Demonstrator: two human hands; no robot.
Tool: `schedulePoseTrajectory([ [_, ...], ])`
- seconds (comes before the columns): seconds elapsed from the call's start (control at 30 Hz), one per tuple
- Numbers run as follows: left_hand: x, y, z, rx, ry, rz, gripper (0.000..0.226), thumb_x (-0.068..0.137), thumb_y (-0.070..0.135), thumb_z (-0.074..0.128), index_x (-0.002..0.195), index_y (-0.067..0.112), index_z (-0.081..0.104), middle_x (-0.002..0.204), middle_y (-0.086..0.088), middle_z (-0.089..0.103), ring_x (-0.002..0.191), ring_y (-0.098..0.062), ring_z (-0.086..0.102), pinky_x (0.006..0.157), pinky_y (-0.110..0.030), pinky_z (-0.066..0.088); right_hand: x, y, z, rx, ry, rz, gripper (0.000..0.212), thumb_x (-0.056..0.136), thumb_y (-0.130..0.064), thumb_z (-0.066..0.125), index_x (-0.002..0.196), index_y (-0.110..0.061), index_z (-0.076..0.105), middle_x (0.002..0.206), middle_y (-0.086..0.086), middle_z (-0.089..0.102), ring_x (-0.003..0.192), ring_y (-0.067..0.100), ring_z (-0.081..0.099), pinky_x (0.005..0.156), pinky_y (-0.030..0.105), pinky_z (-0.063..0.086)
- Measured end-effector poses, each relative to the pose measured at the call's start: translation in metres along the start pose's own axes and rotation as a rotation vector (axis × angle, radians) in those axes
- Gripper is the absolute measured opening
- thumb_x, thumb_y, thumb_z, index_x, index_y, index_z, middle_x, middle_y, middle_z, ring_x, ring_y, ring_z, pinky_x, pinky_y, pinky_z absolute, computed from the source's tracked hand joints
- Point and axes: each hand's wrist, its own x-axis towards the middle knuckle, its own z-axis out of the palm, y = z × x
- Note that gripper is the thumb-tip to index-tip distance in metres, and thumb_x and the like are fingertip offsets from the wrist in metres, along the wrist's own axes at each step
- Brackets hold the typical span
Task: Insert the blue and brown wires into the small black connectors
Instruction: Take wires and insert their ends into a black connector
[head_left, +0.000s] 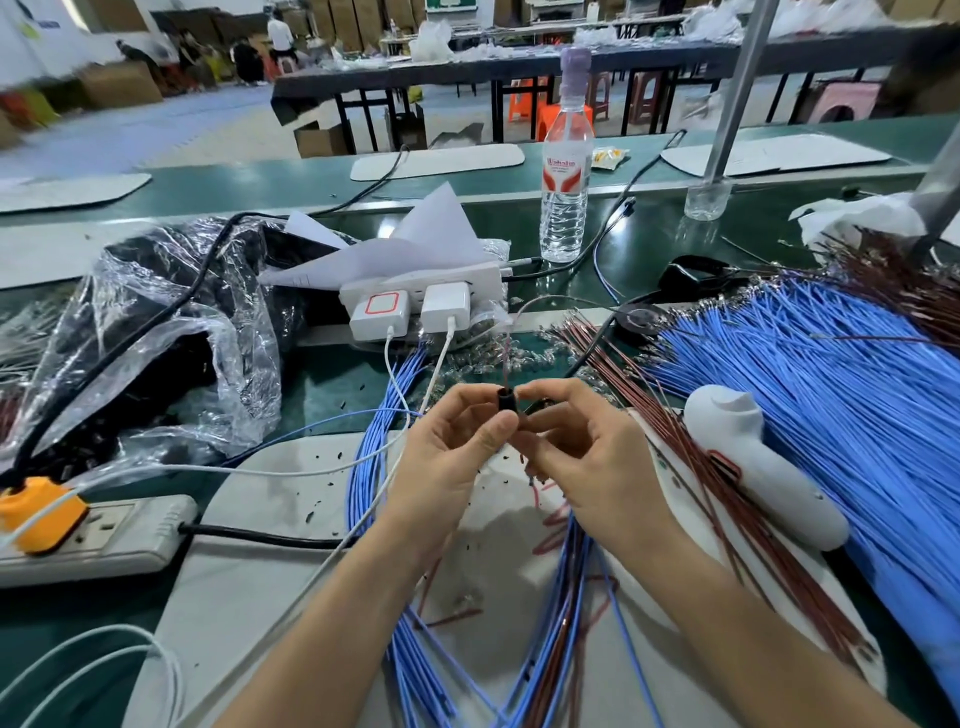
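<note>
Nearest the lens: two bare forearms, up from the lower edge, above looped wires (415, 670) in blue and brown on a pale mat (291, 488). Further up, left hand (447, 462) and right hand (582, 457), close together over the mat. Between them, raised off the mat, a small black connector (505, 402). Pinched on the left by the thumb and curled fingers (498, 431) of the left hand. Pinched narrowly from the right by the curled right-hand fingers (550, 389). Out of the connector's top, a thin brown wire (506, 358), running up and away. Cannot tell whether the right hand also holds a wire end.

Off to the right on the green counter (332, 384), a broad fan of blue wires (831, 389), with brown wires (737, 519) beside it and a white handheld tool (753, 457) lying across both. Off to the left, a grey power strip (104, 540) with an orange plug (36, 512) and a crumpled clear plastic bag (166, 322). Behind the hands, a white socket block (415, 296) with two chargers. Further back, upright, a water bottle (566, 171).
</note>
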Motion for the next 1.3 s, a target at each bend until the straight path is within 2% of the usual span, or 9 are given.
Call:
schedulePoseTrajectory([
  [0.23, 0.004, 0.005, 0.001, -0.317, 0.123, -0.12, 0.024, 0.072, 0.01, 0.06, 0.096, 0.006, 0.061, 0.076, -0.004, 0.069, 0.063, -0.007, 0.062, 0.065, -0.019, 0.054, 0.0, -0.012, -0.001, 0.099, -0.176, 0.253, 0.036, 0.081, 0.01, 0.065, 0.095, -0.019, 0.047, 0.06, -0.002, 0.057, 0.046, 0.016, 0.056, 0.044, 0.028, 0.045],
  [0.53, 0.02, 0.025, -0.03, -0.644, 0.378, -0.164, 0.018, 0.087, 0.016, 0.052, 0.096, 0.011, 0.067, 0.073, 0.002, 0.066, 0.057, -0.004, 0.058, 0.074, -0.016, 0.046, -0.009, -0.03, -0.017, -0.026, -1.175, 0.57, 0.018, 0.083, 0.002, 0.065, 0.094, -0.012, 0.063, 0.073, 0.004, 0.067, 0.044, 0.009, 0.056, 0.042, 0.017, 0.041],
  [0.6, 0.017, 0.021, -0.024, -0.56, 0.32, -0.169, 0.021, 0.079, 0.014, 0.055, 0.097, 0.011, 0.065, 0.072, 0.0, 0.066, 0.057, -0.005, 0.058, 0.066, -0.015, 0.048, -0.009, -0.028, -0.016, -0.054, -1.095, 0.552, 0.011, 0.086, -0.009, 0.066, 0.097, -0.01, 0.064, 0.079, 0.004, 0.07, 0.048, 0.01, 0.057, 0.042, 0.018, 0.041],
  [0.8, 0.001, 0.003, 0.004, -0.203, 0.054, -0.213, 0.024, 0.073, 0.008, 0.06, 0.096, 0.008, 0.067, 0.075, -0.006, 0.067, 0.058, -0.012, 0.059, 0.05, -0.02, 0.049, 0.0, -0.016, -0.008, 0.181, -0.355, 0.447, 0.018, 0.093, -0.015, 0.056, 0.082, -0.002, 0.064, 0.067, 0.01, 0.065, 0.038, 0.01, 0.05, 0.034, 0.016, 0.034],
  [0.9, 0.002, 0.004, 0.003, -0.274, 0.129, -0.201, 0.024, 0.073, 0.006, 0.06, 0.095, 0.004, 0.067, 0.076, -0.007, 0.069, 0.063, -0.01, 0.063, 0.057, -0.017, 0.052, -0.001, -0.013, -0.009, 0.122, -0.406, 0.438, 0.023, 0.095, -0.008, 0.054, 0.075, 0.0, 0.063, 0.058, 0.009, 0.062, 0.037, 0.01, 0.05, 0.033, 0.016, 0.035],
  [1.03, 0.016, 0.011, -0.014, -0.521, 0.384, -0.131, 0.014, 0.086, 0.001, 0.051, 0.094, -0.001, 0.062, 0.074, -0.005, 0.07, 0.059, -0.005, 0.064, 0.06, -0.012, 0.052, -0.008, -0.019, -0.011, 0.093, -1.001, 0.606, 0.021, 0.096, -0.006, 0.051, 0.078, -0.005, 0.063, 0.062, 0.002, 0.067, 0.042, 0.008, 0.058, 0.04, 0.015, 0.045],
  [1.1, 0.017, 0.011, -0.015, -0.512, 0.4, -0.1, 0.017, 0.093, -0.001, 0.045, 0.094, 0.001, 0.062, 0.071, -0.003, 0.071, 0.058, -0.005, 0.064, 0.061, -0.011, 0.052, -0.007, -0.022, -0.015, 0.092, -1.088, 0.629, 0.02, 0.095, -0.007, 0.052, 0.08, -0.006, 0.066, 0.064, 0.002, 0.068, 0.043, 0.007, 0.059, 0.041, 0.015, 0.046],
  [1.2, 0.01, 0.006, -0.006, -0.268, 0.309, -0.02, 0.021, 0.092, -0.001, 0.048, 0.098, 0.009, 0.065, 0.076, 0.002, 0.071, 0.068, -0.005, 0.064, 0.067, -0.014, 0.052, -0.003, -0.022, -0.022, 0.027, -0.962, 0.611, 0.015, 0.092, -0.013, 0.061, 0.091, 0.0, 0.068, 0.072, 0.008, 0.07, 0.045, 0.01, 0.06, 0.041, 0.016, 0.046],
  [1.3, -0.001, -0.001, 0.003, 0.175, 0.15, 0.183, 0.023, 0.089, -0.001, 0.055, 0.1, 0.016, 0.066, 0.083, 0.007, 0.071, 0.08, -0.006, 0.065, 0.073, -0.017, 0.051, 0.002, -0.012, -0.02, 0.047, -0.488, 0.507, 0.016, 0.085, -0.014, 0.068, 0.094, 0.0, 0.068, 0.073, 0.009, 0.07, 0.048, 0.013, 0.058, 0.043, 0.018, 0.045],
])
